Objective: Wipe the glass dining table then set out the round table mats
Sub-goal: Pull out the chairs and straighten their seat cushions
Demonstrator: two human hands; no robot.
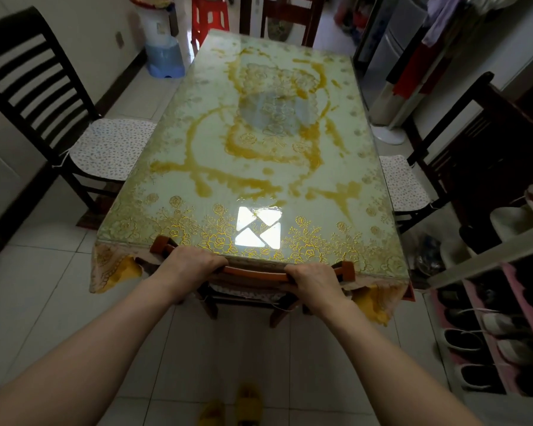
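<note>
The glass dining table (253, 155) is stretching away in front of you, its top lying over a gold-flowered cloth (114, 272) and catching a bright window reflection near your end. A brown wooden chair (253, 273) is sitting tucked under that near edge. You are gripping its top rail with both hands: your left hand (188, 265) is curling over the left part, your right hand (316, 281) over the right. Yellow slippers (246, 404) are showing below.
</note>
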